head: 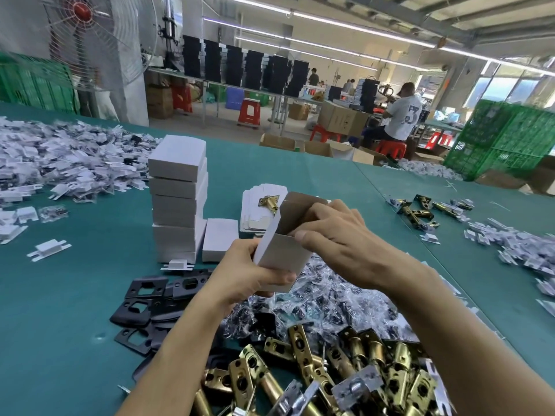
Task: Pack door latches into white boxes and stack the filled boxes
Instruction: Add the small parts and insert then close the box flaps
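Both hands are on it: left hand grips the bottom end of the white box, right hand pinches the rim of its open top. The box is held off the tabletop, long axis tilted, mouth pointing up and away. Brass latches are heaped nearest me, black plates to the left, and the stack of closed boxes sits further back.

Far beyond and left of the left grip stands a big fan. Long lights glow above, windows far right, red stools between.
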### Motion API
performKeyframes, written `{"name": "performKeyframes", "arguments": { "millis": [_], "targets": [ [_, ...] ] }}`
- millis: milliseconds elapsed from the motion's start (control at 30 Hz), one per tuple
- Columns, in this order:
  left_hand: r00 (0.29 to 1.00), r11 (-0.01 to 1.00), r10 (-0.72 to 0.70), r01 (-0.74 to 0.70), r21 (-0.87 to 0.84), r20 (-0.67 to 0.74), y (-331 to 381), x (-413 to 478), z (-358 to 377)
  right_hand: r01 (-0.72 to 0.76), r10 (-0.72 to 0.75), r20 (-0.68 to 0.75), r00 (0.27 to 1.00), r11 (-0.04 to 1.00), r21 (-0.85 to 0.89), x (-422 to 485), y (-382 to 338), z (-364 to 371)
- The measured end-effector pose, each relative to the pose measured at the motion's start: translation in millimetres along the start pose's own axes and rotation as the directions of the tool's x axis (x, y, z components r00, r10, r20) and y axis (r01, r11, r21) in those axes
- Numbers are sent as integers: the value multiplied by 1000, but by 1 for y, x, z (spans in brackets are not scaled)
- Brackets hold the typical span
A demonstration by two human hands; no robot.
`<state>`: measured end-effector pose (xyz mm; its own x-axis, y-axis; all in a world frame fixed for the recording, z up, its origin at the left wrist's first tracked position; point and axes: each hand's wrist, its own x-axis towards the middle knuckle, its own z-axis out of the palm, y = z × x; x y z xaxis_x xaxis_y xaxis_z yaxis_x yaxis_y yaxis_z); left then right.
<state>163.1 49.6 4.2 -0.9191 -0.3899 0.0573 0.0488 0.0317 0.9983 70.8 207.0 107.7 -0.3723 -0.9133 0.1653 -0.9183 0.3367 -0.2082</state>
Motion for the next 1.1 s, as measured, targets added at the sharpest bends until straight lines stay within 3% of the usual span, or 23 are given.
{"name": "performKeyframes", "arguments": {
  "millis": [67, 133, 200, 233, 333, 533, 633, 700, 800, 933, 1100],
  "targets": [
    [1000, 1000, -1, 1, -19, -6, 1, -1, 1, 19, -19, -109, 994, 1000, -1, -5, 4, 6],
    [1000, 999, -5, 5, -48, -2, 2, -1, 1, 46, -30, -369, 929, 998, 34, -9, 8, 15],
    [1000, 998, -14, 15, -65, 18, 4, -2, 0, 95, 39, -541, 840, 972, 217, -13, 14, 23],
    [999, 997, -20, 22, -68, 28, 4, -2, 1, 128, 89, -551, 830, 931, 342, -16, 18, 27],
    [997, 996, -42, 47, -74, 57, 4, -3, 3, 161, 186, -442, 877, 754, 637, -22, 24, 37],
    [992, 1000, -21, 21, 3, 123, -3, -3, 13, 115, 212, -316, 925, 636, 763, -26, 34, 60],
    [991, 972, 88, -108, 209, 101, -5, -1, 13, 69, 220, -304, 927, 696, 715, -31, 45, 66],
    [975, 921, 220, -205, 331, -8, -5, 0, 12, 42, 214, -283, 935, 725, 688, -35, 52, 71],
    [904, 871, 417, -369, 324, -91, -6, 1, 11, 4, 208, -251, 945, 761, 649, -41, 61, 76],
    [924, 867, 382, -361, 343, 8, -10, 0, 14, -17, 211, -194, 958, 718, 696, -43, 65, 83],
    [933, 876, 360, -344, 337, 13, -13, 3, 18, -25, 175, -147, 973, 721, 693, -40, 68, 83]
  ]
}}
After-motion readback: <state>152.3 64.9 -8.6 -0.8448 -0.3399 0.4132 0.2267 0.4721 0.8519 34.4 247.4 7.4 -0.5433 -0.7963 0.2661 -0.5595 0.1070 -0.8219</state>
